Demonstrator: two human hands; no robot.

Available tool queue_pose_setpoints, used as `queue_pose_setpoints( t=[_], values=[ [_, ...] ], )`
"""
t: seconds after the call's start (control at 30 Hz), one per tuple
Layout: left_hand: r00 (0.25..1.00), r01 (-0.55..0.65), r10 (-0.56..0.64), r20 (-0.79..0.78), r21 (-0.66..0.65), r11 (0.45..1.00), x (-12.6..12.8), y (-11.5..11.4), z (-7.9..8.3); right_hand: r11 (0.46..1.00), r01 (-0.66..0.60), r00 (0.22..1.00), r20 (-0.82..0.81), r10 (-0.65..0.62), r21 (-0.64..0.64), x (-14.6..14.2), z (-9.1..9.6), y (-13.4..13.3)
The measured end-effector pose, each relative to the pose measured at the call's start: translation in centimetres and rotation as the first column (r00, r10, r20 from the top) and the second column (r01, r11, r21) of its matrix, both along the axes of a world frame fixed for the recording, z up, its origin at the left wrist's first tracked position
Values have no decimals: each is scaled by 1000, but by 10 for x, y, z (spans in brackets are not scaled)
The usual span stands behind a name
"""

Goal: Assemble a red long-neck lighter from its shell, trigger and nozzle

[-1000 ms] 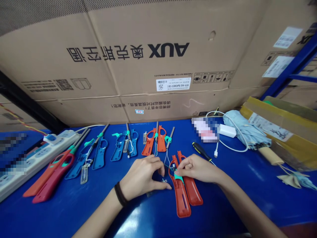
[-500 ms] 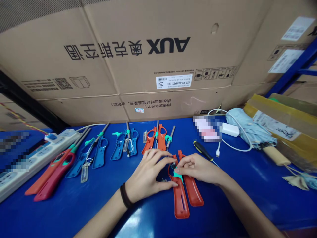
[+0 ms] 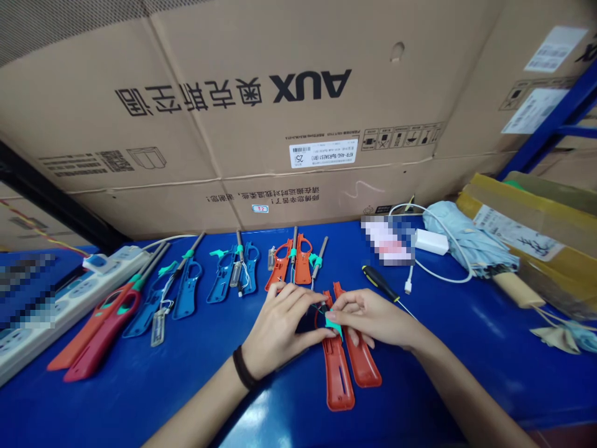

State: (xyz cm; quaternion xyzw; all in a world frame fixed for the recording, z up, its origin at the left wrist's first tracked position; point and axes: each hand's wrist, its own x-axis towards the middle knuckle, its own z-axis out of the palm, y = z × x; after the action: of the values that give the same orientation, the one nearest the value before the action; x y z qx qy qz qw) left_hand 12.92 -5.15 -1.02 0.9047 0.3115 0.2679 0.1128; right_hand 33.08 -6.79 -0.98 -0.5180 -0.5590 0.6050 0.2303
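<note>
In the head view, an orange-red lighter shell half (image 3: 339,379) lies with its hollow side up, and a second orange-red shell half (image 3: 364,364) lies just right of it. My right hand (image 3: 373,317) pinches a green trigger piece (image 3: 334,323) over the first half's finger loop. From the left, my left hand (image 3: 286,323) curls over the same loop. Its thumb reaches the trigger area and its index fingertip is by a small black part (image 3: 323,306); what lies under the fingers is hidden.
Behind my hands lie opened orange lighter parts (image 3: 303,261) and opened blue lighter parts (image 3: 189,289). Whole red lighters (image 3: 102,339) rest by a white power strip (image 3: 69,292). A screwdriver (image 3: 380,283), white charger (image 3: 431,242), folded umbrella (image 3: 466,236) and cardboard box (image 3: 261,137) surround the blue table.
My left thumb has moved up the shell toward the green trigger piece. A black part now shows by my left index fingertip. My right hand keeps its pinch, with more fingers spread below.
</note>
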Motion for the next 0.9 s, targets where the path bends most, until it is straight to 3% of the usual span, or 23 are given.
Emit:
queue_pose_setpoints(
  t=[0.27,0.67,0.9],
  values=[
    [997,79,-77,-27,54,995,-2,2,-1,999,36,997,-69,-35,4,1,2,0],
    [994,37,-51,92,149,988,0,6,-7,988,80,986,-134,-98,-135,-3,5,-1],
    [996,-19,7,88,137,990,-3,7,-6,997,56,994,-90,-60,-46,5,5,-1]
  ],
)
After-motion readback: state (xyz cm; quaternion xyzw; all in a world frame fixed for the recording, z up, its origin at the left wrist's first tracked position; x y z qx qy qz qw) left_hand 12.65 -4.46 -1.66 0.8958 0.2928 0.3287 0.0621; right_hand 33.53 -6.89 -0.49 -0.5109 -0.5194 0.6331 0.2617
